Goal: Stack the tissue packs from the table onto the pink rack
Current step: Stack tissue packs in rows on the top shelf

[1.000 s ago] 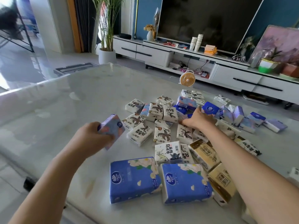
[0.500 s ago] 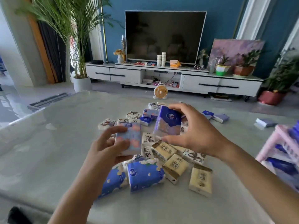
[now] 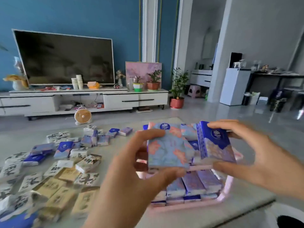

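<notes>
My left hand [image 3: 139, 168] grips a light blue tissue pack with pink leaves [image 3: 169, 147], held flat above the pink rack [image 3: 228, 183]. My right hand [image 3: 256, 152] grips a purple and blue tissue pack [image 3: 215, 143] beside it, also over the rack. The rack stands on the table at the right and holds rows of purple and blue packs [image 3: 194, 183] on its lower tier; its upper tier is mostly hidden behind the two held packs. Many loose tissue packs [image 3: 69, 163] lie scattered on the table [image 3: 197, 218] to the left.
The table's far edge runs just behind the rack. Beyond it are a small fan [image 3: 82, 116] on the floor, a white TV cabinet [image 3: 121, 100] with a TV [image 3: 65, 58], and potted plants [image 3: 178, 89]. A dark round object [image 3: 291, 221] sits at the bottom right corner.
My view has swung right from the pile to the rack. Both hands carried their packs rightward and now hold them over the rack.
</notes>
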Motion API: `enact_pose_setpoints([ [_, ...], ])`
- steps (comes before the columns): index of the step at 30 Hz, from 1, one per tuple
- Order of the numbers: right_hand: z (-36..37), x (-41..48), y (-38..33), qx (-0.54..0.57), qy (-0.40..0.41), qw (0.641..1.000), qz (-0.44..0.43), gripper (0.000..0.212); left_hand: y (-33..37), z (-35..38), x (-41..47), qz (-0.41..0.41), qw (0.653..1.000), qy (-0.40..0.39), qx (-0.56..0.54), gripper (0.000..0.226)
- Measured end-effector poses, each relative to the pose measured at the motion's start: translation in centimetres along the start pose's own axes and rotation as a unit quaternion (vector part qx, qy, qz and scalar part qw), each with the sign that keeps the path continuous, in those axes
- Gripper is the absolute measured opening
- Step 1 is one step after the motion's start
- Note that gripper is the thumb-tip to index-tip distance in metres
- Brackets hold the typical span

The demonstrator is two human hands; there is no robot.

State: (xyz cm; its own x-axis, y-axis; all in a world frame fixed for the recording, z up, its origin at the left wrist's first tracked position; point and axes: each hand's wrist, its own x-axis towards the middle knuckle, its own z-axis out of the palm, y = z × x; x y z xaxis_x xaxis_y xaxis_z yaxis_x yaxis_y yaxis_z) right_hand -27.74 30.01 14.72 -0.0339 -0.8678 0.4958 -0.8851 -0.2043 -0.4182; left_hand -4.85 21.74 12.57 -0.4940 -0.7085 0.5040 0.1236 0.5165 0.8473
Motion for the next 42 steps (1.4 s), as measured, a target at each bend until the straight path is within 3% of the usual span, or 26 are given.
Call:
enact_pose_setpoints([
  [5, -4.0, -2.4, 3.9, -0.020, -0.022, 0.998, 0.060, 0.072, -1.8, 7.2, 3.5, 0.023, 0.996, 0.008, 0.086, 0.047],
  [9, -4.9, -1.8, 6.1, -0.022, -0.068, 0.995, 0.074, 0.067, -3.7, 10.4, 5.3, 0.064, 0.979, -0.015, 0.191, 0.049],
  [14, -4.4, 0.0, 8.2, -0.037, -0.086, 0.993, 0.078, 0.062, -6.7, 12.3, 7.1, 0.173, 0.890, 0.002, 0.421, 0.055],
  [19, -3.3, 1.0, 9.5, -0.046, -0.117, 0.989, 0.073, 0.063, -7.4, 12.1, 7.3, 0.194, 0.844, 0.020, 0.499, 0.051],
  [26, -2.8, 1.8, 10.3, -0.067, -0.173, 0.978, 0.091, 0.066, -8.1, 11.2, 7.9, 0.174, 0.808, -0.033, 0.562, 0.050],
  [30, -2.4, 2.0, 10.7, -0.066, -0.177, 0.979, 0.075, 0.057, -7.7, 11.0, 8.3, 0.100, 0.803, -0.106, 0.578, 0.054],
  [32, -2.1, 2.0, 11.0, -0.058, -0.169, 0.982, 0.062, 0.054, -7.0, 10.9, 8.4, 0.062, 0.812, -0.130, 0.566, 0.068],
  [34, -1.8, 2.0, 11.2, -0.047, -0.160, 0.985, 0.051, 0.052, -6.6, 10.8, 8.7, 0.047, 0.795, -0.150, 0.586, 0.091],
  [36, -1.6, 2.3, 11.3, -0.032, -0.163, 0.985, 0.054, 0.053, -6.4, 10.5, 8.8, 0.033, 0.795, -0.168, 0.581, 0.099],
  [42, -0.2, 3.2, 11.0, 0.177, -0.141, 0.964, 0.137, 0.043, -6.1, 10.8, 9.0, 0.004, 0.783, -0.199, 0.590, 0.096],
])
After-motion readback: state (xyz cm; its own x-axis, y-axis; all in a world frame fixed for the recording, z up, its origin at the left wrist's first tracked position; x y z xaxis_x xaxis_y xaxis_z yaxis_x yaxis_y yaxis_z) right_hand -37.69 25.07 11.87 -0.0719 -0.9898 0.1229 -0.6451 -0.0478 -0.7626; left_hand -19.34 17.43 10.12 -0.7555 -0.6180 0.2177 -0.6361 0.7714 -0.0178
